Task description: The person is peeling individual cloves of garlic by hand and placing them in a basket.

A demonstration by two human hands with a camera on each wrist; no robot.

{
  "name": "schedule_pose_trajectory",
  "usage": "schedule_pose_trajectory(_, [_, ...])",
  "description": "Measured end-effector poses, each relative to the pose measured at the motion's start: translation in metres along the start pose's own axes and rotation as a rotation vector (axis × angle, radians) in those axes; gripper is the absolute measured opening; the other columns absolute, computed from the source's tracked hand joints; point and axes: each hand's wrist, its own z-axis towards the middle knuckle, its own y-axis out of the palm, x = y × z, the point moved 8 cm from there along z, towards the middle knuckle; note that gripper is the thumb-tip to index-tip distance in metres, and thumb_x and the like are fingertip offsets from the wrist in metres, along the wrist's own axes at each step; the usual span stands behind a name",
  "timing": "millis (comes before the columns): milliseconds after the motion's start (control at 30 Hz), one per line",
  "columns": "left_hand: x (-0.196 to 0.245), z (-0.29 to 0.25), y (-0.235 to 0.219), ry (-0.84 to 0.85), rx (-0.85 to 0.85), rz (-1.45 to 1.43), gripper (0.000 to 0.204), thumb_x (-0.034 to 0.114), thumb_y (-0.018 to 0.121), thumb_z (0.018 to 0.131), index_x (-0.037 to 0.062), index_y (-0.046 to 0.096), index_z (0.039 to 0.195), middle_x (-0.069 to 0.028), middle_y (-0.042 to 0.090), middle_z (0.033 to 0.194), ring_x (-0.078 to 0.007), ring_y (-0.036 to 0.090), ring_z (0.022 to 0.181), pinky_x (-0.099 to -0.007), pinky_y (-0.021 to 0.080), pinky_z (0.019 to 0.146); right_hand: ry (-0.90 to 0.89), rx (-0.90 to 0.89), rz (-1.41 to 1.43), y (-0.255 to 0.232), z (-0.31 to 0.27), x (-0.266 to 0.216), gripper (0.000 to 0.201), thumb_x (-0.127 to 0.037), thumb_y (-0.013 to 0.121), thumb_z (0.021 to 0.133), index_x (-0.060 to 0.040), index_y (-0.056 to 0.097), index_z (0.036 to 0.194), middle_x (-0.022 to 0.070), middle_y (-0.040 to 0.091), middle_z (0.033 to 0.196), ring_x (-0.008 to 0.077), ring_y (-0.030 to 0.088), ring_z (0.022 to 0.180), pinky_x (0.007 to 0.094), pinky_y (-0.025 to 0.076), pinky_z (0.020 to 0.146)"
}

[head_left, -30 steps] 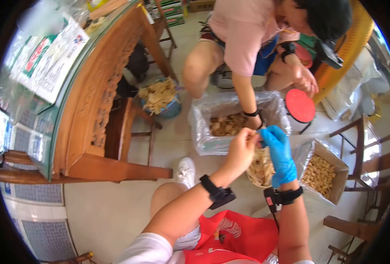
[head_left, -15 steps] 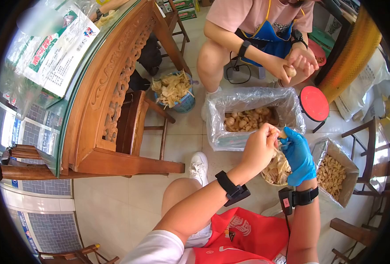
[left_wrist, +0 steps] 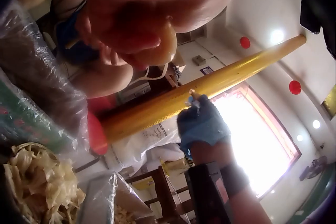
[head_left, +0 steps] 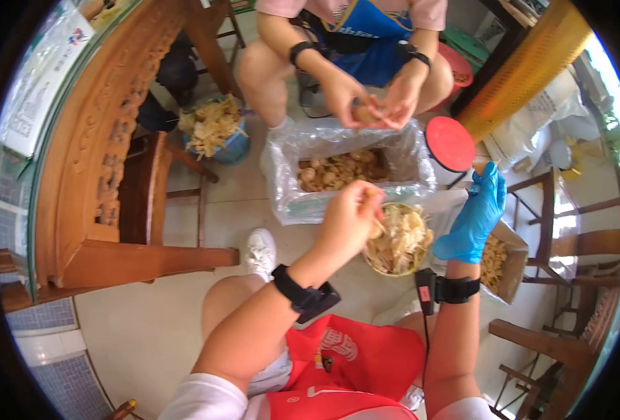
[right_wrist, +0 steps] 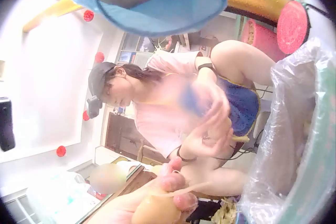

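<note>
My bare left hand [head_left: 348, 220] grips a pale, rounded bulb [left_wrist: 164, 45] above the basket of papery peelings [head_left: 401, 241]; a thin pale strip [right_wrist: 194, 188] trails by its fingers in the right wrist view. To the right, apart from it, my blue-gloved right hand [head_left: 472, 220] is raised with its fingers bent together. The left wrist view shows a small pale piece [left_wrist: 192, 97] pinched at that glove's fingertips; what it is, I cannot tell. Beyond the basket, a plastic-lined box [head_left: 282, 199] holds loose bulbs [head_left: 338, 170].
A person in a blue apron [head_left: 369, 42] sits opposite, hands over the lined box. Right of it are a red stool [head_left: 450, 143] and a box of small pale pieces [head_left: 493, 262]. A bucket of peelings [head_left: 234, 145] and a carved wooden table [head_left: 100, 154] stand left.
My hands, together over the basket before, have moved apart, the gloved one to the right. The person opposite has drawn a hand out of the box and holds a bulb in both hands.
</note>
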Motion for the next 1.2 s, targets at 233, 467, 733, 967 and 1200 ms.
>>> schedule_pose_trajectory(233, [0.003, -0.002, -0.012, -0.102, 0.005, -0.006, 0.025, 0.020, 0.049, 0.093, 0.0073, 0.058, 0.113, 0.0012, 0.058, 0.075, -0.0028, 0.049, 0.055, -0.0173, 0.037, 0.041, 0.111, -0.483, -0.343, 0.035, -0.021, 0.067, 0.032, -0.015, 0.060, 0.088, -0.0009, 0.056, 0.117, 0.0012, 0.059, 0.093, 0.0078, 0.050, 0.079, 0.0225, 0.043, 0.074])
schedule_pose_trajectory(467, [0.004, 0.001, -0.014, 0.038, 0.076, 0.170, 0.023, 0.009, 0.048, 0.091, -0.0010, 0.058, 0.109, -0.0072, 0.062, 0.071, -0.0119, 0.057, 0.062, -0.0267, 0.045, 0.056, 0.455, -1.003, -0.164, 0.091, -0.100, 0.055, 0.036, -0.019, 0.060, 0.088, 0.0030, 0.054, 0.116, 0.0058, 0.060, 0.092, 0.0097, 0.054, 0.082, 0.0237, 0.045, 0.073])
schedule_pose_trajectory(733, [0.012, -0.004, 0.001, 0.088, 0.043, 0.402, 0.025, 0.006, 0.050, 0.086, 0.0023, 0.055, 0.110, -0.0132, 0.063, 0.072, -0.0325, 0.061, 0.066, -0.0411, 0.045, 0.060, 0.542, -0.845, -0.157, 0.075, -0.089, 0.069, 0.024, -0.009, 0.063, 0.083, 0.0020, 0.059, 0.104, 0.0057, 0.063, 0.085, 0.0115, 0.058, 0.076, 0.0243, 0.047, 0.068])
schedule_pose_trajectory(967, [0.008, -0.001, 0.001, 0.102, 0.023, 0.404, 0.025, 0.005, 0.050, 0.087, 0.0046, 0.045, 0.112, -0.0090, 0.059, 0.070, -0.0206, 0.057, 0.060, -0.0339, 0.042, 0.054, 0.309, -0.532, -0.171, 0.053, -0.059, 0.050, 0.017, -0.005, 0.063, 0.082, 0.0003, 0.063, 0.098, 0.0045, 0.063, 0.087, 0.0101, 0.057, 0.074, 0.0238, 0.047, 0.067])
schedule_pose_trajectory(1200, [0.004, -0.001, 0.003, 0.076, -0.019, 0.353, 0.019, 0.004, 0.047, 0.090, 0.0038, 0.044, 0.109, -0.0045, 0.055, 0.069, -0.0084, 0.051, 0.055, -0.0244, 0.039, 0.049, 0.270, -0.576, -0.268, 0.049, -0.060, 0.066, 0.020, -0.017, 0.059, 0.088, -0.0004, 0.061, 0.099, 0.0046, 0.062, 0.086, 0.0106, 0.055, 0.076, 0.0246, 0.045, 0.069])
